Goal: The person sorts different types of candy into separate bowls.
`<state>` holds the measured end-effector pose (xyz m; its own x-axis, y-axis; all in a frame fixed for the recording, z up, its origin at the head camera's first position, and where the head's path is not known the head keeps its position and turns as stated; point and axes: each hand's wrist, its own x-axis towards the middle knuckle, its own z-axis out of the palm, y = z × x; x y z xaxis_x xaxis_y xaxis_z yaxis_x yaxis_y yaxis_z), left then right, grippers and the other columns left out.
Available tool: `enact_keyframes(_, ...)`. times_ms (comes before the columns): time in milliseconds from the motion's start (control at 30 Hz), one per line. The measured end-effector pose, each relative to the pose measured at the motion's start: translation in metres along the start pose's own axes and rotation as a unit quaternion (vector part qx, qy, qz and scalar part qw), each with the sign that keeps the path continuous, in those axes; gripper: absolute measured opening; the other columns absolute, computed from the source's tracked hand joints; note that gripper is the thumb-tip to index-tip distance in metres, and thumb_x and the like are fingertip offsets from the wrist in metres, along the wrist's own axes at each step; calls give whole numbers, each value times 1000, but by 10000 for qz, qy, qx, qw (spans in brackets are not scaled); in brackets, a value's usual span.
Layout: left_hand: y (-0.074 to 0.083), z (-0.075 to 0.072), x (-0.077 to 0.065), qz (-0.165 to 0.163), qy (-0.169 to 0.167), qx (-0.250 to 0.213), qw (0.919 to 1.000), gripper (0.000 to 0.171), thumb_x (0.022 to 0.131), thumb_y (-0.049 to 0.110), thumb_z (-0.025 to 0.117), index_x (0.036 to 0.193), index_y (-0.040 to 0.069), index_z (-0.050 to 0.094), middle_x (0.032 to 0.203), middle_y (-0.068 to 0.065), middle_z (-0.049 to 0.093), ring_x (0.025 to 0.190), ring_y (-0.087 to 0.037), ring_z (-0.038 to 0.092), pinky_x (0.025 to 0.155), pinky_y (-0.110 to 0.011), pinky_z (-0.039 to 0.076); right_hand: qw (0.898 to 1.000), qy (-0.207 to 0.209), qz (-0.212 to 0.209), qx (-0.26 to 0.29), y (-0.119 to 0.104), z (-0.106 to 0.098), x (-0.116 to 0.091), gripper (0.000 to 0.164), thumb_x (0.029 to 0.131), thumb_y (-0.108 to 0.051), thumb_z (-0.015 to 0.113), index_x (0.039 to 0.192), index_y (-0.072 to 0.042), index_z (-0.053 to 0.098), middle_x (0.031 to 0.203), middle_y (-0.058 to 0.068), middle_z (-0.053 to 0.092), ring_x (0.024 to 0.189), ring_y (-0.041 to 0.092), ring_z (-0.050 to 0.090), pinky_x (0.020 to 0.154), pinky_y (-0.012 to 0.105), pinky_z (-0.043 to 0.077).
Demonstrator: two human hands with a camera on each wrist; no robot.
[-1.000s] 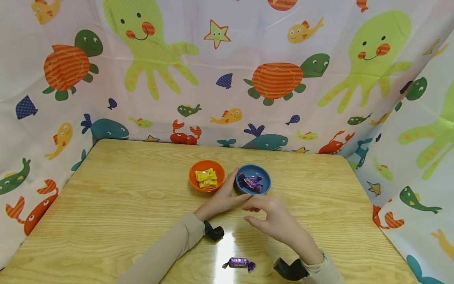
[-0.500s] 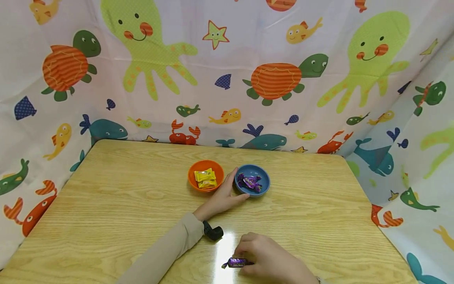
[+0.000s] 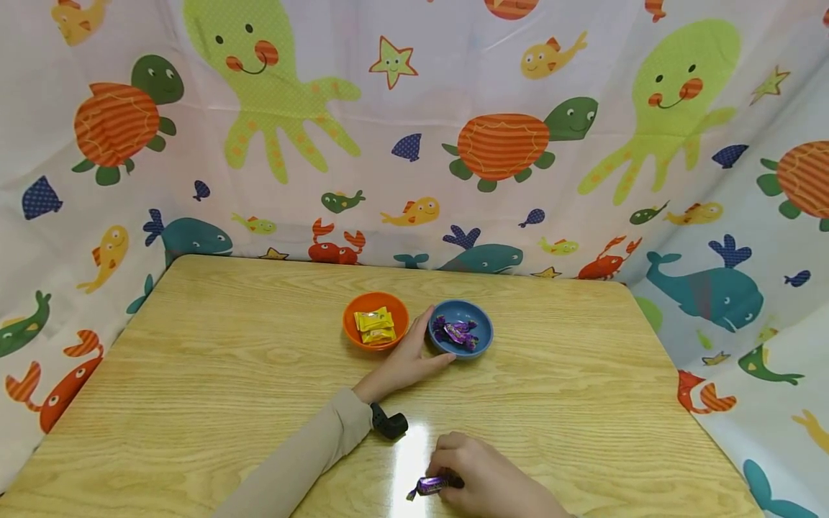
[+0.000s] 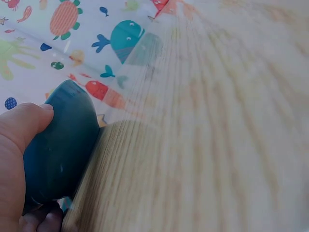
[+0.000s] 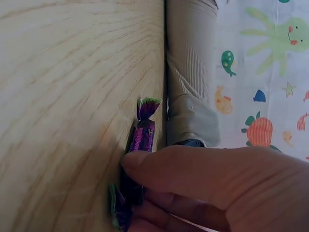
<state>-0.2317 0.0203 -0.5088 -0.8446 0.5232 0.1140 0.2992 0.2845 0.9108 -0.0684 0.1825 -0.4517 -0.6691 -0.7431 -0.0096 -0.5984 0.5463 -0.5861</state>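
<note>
A candy in a purple twisted wrapper [image 3: 430, 485] is pinched between the thumb and fingers of my right hand [image 3: 482, 475], low over the near part of the table. In the right wrist view, the thumb lies across the candy [image 5: 143, 135], with both twisted ends showing. My left hand [image 3: 408, 363] holds the blue bowl [image 3: 482, 349] from its left and near side. Its thumb rests on the bowl's outer wall [image 4: 65, 145] in the left wrist view, where its other fingers are partly hidden. Several purple-wrapped candies [image 3: 460, 333] lie inside that bowl.
Just left of the blue bowl stands an orange bowl [image 3: 350, 334] with yellow-wrapped candies [image 3: 376, 325] in it. The wooden table [image 3: 227, 360] ends at the back against a curtain [image 3: 401, 115] printed with sea animals. Another curtain side hangs at the right.
My right hand has come from beside the blue bowl down to the candy on the near table and pinched it; the candy is now slightly tilted. The left hand stays at the bowl.
</note>
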Motion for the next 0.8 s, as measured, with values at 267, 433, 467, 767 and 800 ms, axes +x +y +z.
enact_keyframes(267, 2, -1, -1, 6, 13, 31, 10000, 99, 91, 40, 72, 160, 11, 7, 165, -8, 11, 150, -21, 13, 119, -46, 19, 10000, 14, 40, 65, -2, -2, 0, 16, 84, -6, 75, 94, -18, 72, 90, -15, 55, 79, -3, 50, 70, 14, 46)
enact_keyframes(433, 2, -1, -2, -16, 14, 36, 10000, 100, 91, 42, 71, 161, 12, 7, 165, -8, 11, 150, -22, 13, 119, -47, 19, 9994, 270, -189, 129, -4, -8, 2, 19, 82, -3, 75, 94, -18, 72, 91, -13, 57, 79, -2, 51, 70, 13, 46)
enact_keyframes(467, 2, -1, -2, -25, 13, 44, 10000, 100, 90, 42, 71, 161, 12, 7, 165, -8, 11, 150, -22, 13, 119, -47, 19, 9988, 381, -301, 102, -4, -9, 3, 19, 81, -3, 76, 93, -17, 72, 90, -12, 58, 79, -2, 52, 71, 12, 46)
enact_keyframes(767, 0, 0, 0, -16, 23, 53, 10000, 100, 90, 43, 71, 161, 13, 7, 165, -8, 12, 150, -24, 14, 118, -50, 20, 9925, 1110, -514, -19, 1, -45, 15, 22, 77, 4, 79, 91, -12, 73, 88, -6, 62, 76, 4, 55, 66, 19, 51)
enact_keyframes(800, 0, 0, 1, -5, 30, 30, 10000, 100, 90, 43, 71, 161, 13, 7, 165, -9, 12, 150, -24, 14, 118, -51, 20, 9924, 1140, -454, -7, 2, -50, 16, 22, 77, 4, 79, 91, -12, 73, 88, -6, 62, 77, 5, 56, 66, 21, 51)
